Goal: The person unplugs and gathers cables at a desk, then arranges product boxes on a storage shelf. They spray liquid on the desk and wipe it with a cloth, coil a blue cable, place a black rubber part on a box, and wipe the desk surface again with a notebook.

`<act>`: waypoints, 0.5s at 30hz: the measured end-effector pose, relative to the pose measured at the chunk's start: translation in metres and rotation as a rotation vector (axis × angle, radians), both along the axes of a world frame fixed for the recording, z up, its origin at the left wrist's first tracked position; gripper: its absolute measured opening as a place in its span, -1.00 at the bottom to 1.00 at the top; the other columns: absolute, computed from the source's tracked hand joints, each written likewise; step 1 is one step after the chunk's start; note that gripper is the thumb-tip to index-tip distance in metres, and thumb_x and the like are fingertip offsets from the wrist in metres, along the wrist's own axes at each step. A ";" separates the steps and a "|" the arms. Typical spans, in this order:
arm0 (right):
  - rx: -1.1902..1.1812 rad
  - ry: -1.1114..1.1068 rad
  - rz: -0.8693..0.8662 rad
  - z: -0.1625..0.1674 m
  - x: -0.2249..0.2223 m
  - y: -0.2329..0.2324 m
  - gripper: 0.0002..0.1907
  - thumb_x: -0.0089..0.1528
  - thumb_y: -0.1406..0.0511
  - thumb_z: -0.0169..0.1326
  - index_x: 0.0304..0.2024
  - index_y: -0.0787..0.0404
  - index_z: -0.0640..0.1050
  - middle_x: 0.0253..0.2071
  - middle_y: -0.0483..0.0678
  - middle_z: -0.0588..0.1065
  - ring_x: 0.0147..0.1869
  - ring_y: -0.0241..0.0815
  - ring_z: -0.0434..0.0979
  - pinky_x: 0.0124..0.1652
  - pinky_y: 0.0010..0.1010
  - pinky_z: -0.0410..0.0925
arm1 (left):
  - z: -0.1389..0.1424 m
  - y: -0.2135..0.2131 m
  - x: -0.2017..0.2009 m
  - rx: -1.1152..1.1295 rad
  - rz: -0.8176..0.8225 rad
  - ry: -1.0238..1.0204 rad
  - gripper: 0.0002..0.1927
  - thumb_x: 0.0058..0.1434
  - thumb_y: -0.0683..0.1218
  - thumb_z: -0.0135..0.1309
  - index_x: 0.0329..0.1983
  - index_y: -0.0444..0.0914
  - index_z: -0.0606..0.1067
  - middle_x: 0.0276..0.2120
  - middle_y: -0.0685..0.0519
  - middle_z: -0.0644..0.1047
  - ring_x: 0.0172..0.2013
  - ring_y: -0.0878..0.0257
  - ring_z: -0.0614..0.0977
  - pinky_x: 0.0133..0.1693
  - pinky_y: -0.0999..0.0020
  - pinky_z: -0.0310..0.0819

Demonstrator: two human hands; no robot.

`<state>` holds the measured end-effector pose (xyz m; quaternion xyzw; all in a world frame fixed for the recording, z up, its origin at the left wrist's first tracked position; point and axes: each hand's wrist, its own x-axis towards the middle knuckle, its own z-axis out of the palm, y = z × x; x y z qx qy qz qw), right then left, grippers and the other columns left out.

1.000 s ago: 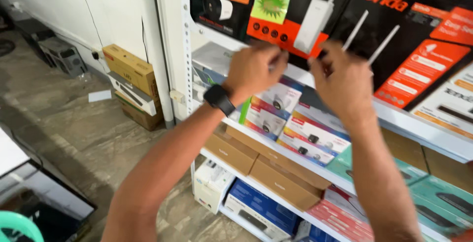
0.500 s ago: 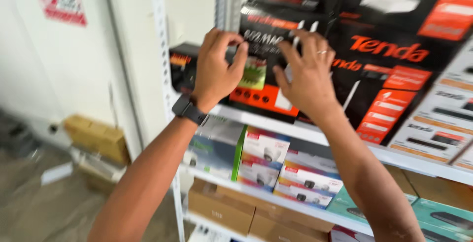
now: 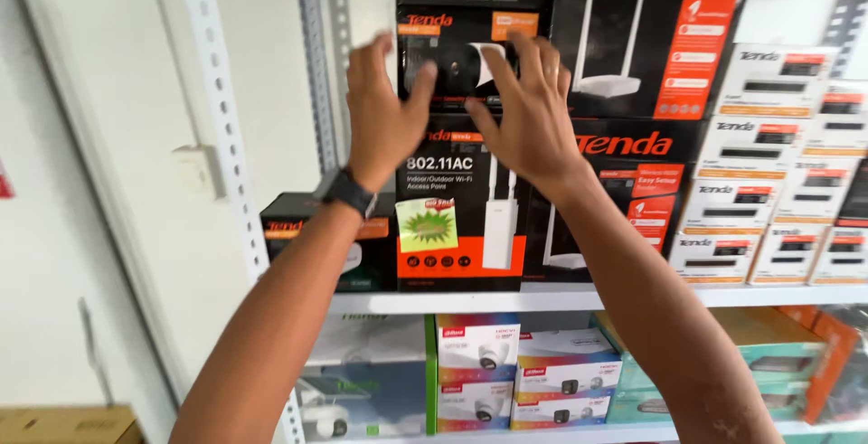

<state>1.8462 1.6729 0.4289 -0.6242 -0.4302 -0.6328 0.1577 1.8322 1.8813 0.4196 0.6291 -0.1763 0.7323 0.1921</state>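
Note:
My left hand (image 3: 384, 114) and my right hand (image 3: 529, 114) are raised side by side, fingers spread, against a small black-and-orange box (image 3: 457, 23) with a camera pictured on it. That box lies on top of a tall black-and-orange box (image 3: 452, 227) picturing a white antenna unit, which stands on the white shelf (image 3: 561, 299). The left thumb lies across the small box's front by its left edge. The right palm covers its lower right front. Neither hand visibly closes around it. A dark watch (image 3: 348, 193) is on my left wrist.
A large black router box (image 3: 651, 37) stands right of the hands, with stacked white boxes (image 3: 778, 155) beyond. A low black box (image 3: 289, 227) sits at the shelf's left end. Small camera boxes (image 3: 479, 354) fill the shelf below. A perforated white upright (image 3: 217, 118) runs at left.
The view tilted upward from the floor and lower shelves. Both hands rose from the tall box's top to the small box stacked above it.

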 end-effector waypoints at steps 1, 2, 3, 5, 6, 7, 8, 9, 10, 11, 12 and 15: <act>0.018 -0.023 -0.025 0.010 0.000 0.003 -0.36 0.26 0.21 0.30 0.31 0.31 0.41 0.35 0.29 0.23 0.41 0.33 0.19 0.23 0.14 0.17 | 0.011 0.005 0.012 -0.014 -0.018 0.003 -0.38 0.39 0.05 0.20 0.30 -0.41 0.28 0.13 -0.24 0.44 0.18 -0.13 0.49 0.17 0.06 0.39; 0.038 -0.045 -0.048 0.021 0.000 0.006 -0.33 0.26 0.20 0.31 0.33 0.31 0.39 0.36 0.30 0.23 0.42 0.32 0.18 0.24 0.14 0.16 | 0.023 0.011 0.023 -0.028 -0.033 0.006 -0.31 0.40 0.08 0.19 0.37 -0.43 0.22 0.19 -0.26 0.42 0.22 -0.15 0.47 0.21 0.06 0.38; 0.053 -0.065 -0.068 0.030 0.000 0.009 -0.30 0.26 0.20 0.31 0.35 0.32 0.37 0.37 0.31 0.22 0.43 0.31 0.18 0.26 0.14 0.16 | 0.033 0.015 0.033 -0.044 -0.045 0.012 -0.24 0.42 0.12 0.19 0.43 -0.44 0.17 0.25 -0.29 0.39 0.27 -0.18 0.45 0.25 0.07 0.38; 0.098 0.031 -0.136 0.053 0.001 0.013 -0.27 0.26 0.17 0.30 0.37 0.32 0.35 0.37 0.34 0.21 0.38 0.35 0.16 0.21 0.17 0.13 | 0.053 0.019 0.050 -0.051 -0.049 0.034 -0.17 0.43 0.18 0.14 0.46 -0.46 0.11 0.29 -0.32 0.36 0.29 -0.21 0.42 0.25 0.05 0.37; 0.121 0.080 -0.167 0.061 0.000 0.015 -0.26 0.26 0.16 0.30 0.38 0.32 0.34 0.37 0.36 0.21 0.36 0.37 0.14 0.18 0.18 0.11 | 0.062 0.020 0.055 -0.054 -0.049 0.047 -0.13 0.43 0.22 0.12 0.47 -0.47 0.08 0.31 -0.34 0.35 0.30 -0.23 0.40 0.24 0.04 0.37; 0.128 0.085 -0.199 0.066 -0.002 0.018 -0.24 0.27 0.11 0.28 0.40 0.31 0.33 0.38 0.38 0.19 0.36 0.39 0.13 0.18 0.19 0.10 | 0.071 0.019 0.058 -0.080 -0.025 0.070 -0.10 0.42 0.26 0.11 0.48 -0.46 0.08 0.31 -0.33 0.36 0.30 -0.23 0.42 0.23 0.03 0.38; 0.134 0.084 -0.230 0.072 -0.002 0.021 -0.22 0.29 0.06 0.26 0.41 0.31 0.32 0.39 0.40 0.17 0.36 0.40 0.11 0.18 0.20 0.08 | 0.081 0.018 0.060 -0.107 0.001 0.087 -0.07 0.40 0.31 0.10 0.48 -0.44 0.08 0.31 -0.33 0.37 0.29 -0.22 0.43 0.22 0.03 0.38; 0.142 0.083 -0.260 0.076 -0.001 0.024 -0.19 0.30 0.01 0.24 0.43 0.31 0.31 0.39 0.43 0.15 0.35 0.42 0.10 0.18 0.21 0.07 | 0.088 0.016 0.060 -0.132 0.026 0.104 -0.04 0.39 0.35 0.10 0.49 -0.42 0.08 0.31 -0.32 0.38 0.28 -0.22 0.44 0.21 0.02 0.39; 0.158 0.105 -0.299 0.077 0.000 0.027 -0.17 0.31 -0.03 0.20 0.43 0.32 0.29 0.41 0.43 0.13 0.35 0.42 0.10 0.16 0.23 0.06 | 0.096 0.014 0.058 -0.216 0.006 0.251 0.00 0.31 0.39 0.11 0.50 -0.36 0.06 0.26 -0.30 0.40 0.25 -0.19 0.44 0.18 -0.06 0.32; 0.172 0.134 -0.340 0.076 0.002 0.032 -0.14 0.31 -0.08 0.16 0.43 0.33 0.27 0.43 0.43 0.11 0.35 0.42 0.10 0.14 0.24 0.06 | 0.104 0.015 0.055 -0.299 -0.014 0.406 0.05 0.23 0.43 0.11 0.51 -0.30 0.04 0.21 -0.27 0.42 0.22 -0.16 0.45 0.14 -0.14 0.25; 0.186 0.162 -0.381 0.075 0.003 0.037 -0.11 0.32 -0.12 0.12 0.44 0.35 0.25 0.44 0.43 0.09 0.35 0.43 0.09 0.13 0.26 0.06 | 0.110 0.015 0.053 -0.381 -0.035 0.561 0.10 0.16 0.47 0.12 0.52 -0.23 0.01 0.16 -0.25 0.44 0.19 -0.12 0.45 0.11 -0.22 0.18; 0.201 0.186 -0.351 0.070 0.007 0.047 -0.08 0.32 -0.20 0.04 0.44 0.34 0.23 0.47 0.48 0.04 0.32 0.41 0.10 0.14 0.26 0.01 | 0.118 0.019 0.046 -0.321 -0.505 0.658 -0.13 0.09 0.47 -0.02 0.35 -0.11 0.41 -0.04 -0.12 0.71 -0.05 0.04 0.79 0.01 0.22 0.69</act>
